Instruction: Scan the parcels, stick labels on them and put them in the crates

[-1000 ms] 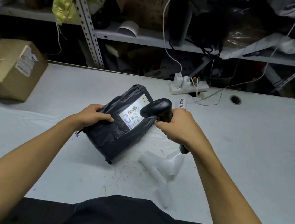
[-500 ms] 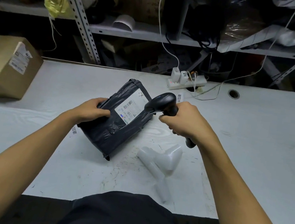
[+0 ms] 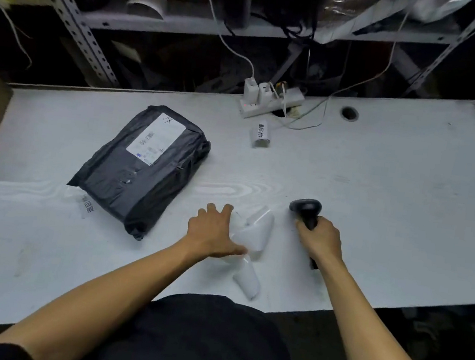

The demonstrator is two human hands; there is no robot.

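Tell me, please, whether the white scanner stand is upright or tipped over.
Tipped over: the white stand lies on its side on the table, the left hand touching it.

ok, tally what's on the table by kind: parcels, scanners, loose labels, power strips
Parcels: 1, black parcel
Scanners: 2, black scanner, white scanner
Loose labels: 2, curled label, flat label
Power strips: 1, power strip
Total: 6

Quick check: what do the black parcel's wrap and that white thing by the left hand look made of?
Black parcel: thin glossy plastic film, probably a poly mailer; it is creased, taped and glints. White stand under the left hand: smooth translucent-looking moulded plastic, judging by its even sheen.
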